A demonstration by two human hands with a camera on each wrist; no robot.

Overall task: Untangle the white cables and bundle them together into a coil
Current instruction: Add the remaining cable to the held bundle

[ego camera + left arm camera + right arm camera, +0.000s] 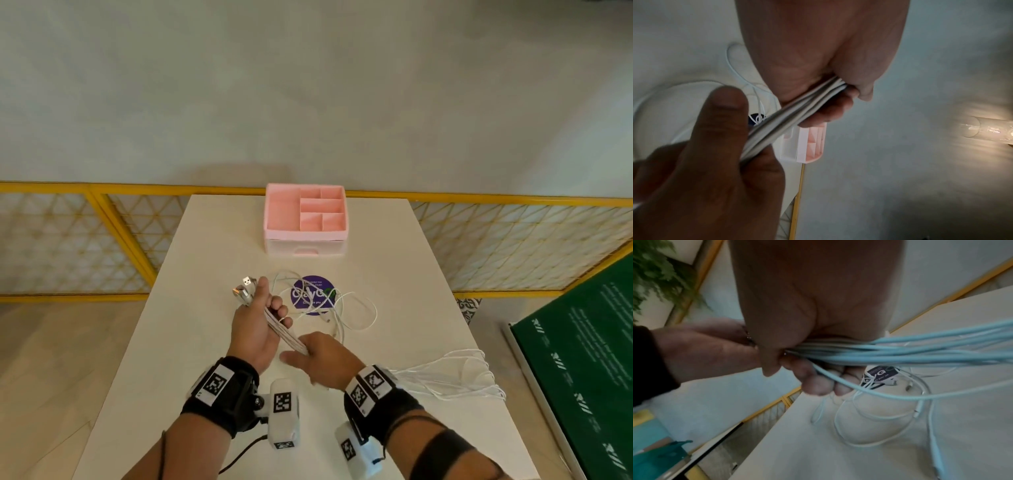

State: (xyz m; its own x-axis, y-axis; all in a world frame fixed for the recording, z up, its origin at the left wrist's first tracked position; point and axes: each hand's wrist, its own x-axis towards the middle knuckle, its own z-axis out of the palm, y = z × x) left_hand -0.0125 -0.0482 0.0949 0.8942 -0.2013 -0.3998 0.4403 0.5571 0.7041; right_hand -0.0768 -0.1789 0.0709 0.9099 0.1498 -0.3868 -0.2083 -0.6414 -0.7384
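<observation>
Over the white rectangular table point(212, 342), nearer the person than the round purple sticker point(310, 294) on its top, the two hands hold a flat bunch of thin white cables point(286, 334) between them. The left hand point(255, 329) has its fingers curled round the bunch, and metal USB plugs point(245, 289) stick out beyond its thumb. The right hand point(325, 359) grips the same strands, thumb pressed over them and fingers wrapped beneath, as the right wrist view shows. From that hand long loops point(459, 377) of cable trail away over the table edge to the right of the sticker. More loose white cable point(346, 311) lies tangled across the sticker and just beside it. Beyond the sticker stands a pink plastic organiser box point(306, 219) with open compartments.
</observation>
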